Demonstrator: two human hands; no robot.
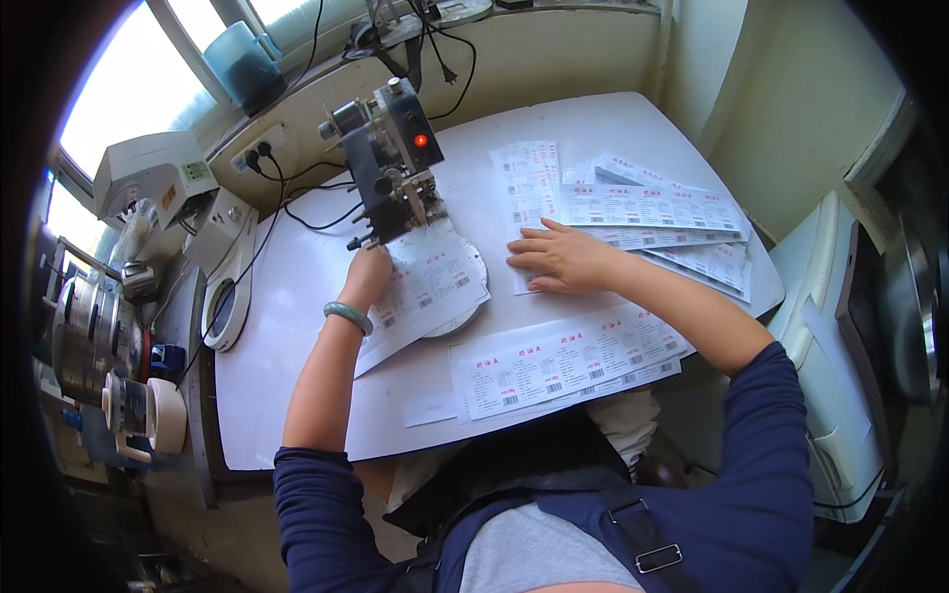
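Label sheet (pixel 435 287) lies on the round plate (pixel 457 324) under the black machine (pixel 395 148), left of the middle of the surface (pixel 282 381). Its long axis slants: one end toward the near edge, other end toward the far-right corner. Machine head hides its far side.

Left hand (pixel 368 275) is the nearer one, at the sheet's left side, just below the machine head. Sheet lies to that hand's right and toward the near edge. Hand narrow, fingers curled and mostly hidden; can't tell if it pinches the paper or touches the black knob (pixel 361 242).

Right hand (pixel 563 259) is apart from that sheet, off to its right. Palm down, fingers spread wide, pressing on paper, nothing gripped. Under and beyond it, an upright strip (pixel 529 173) runs toward the far edge. Fanned sheets (pixel 652 208) start beside this hand, long axes toward the right edge.

Front stack (pixel 568 361) lies along the near edge, long axis roughly parallel to it, nearer the body than either hand.
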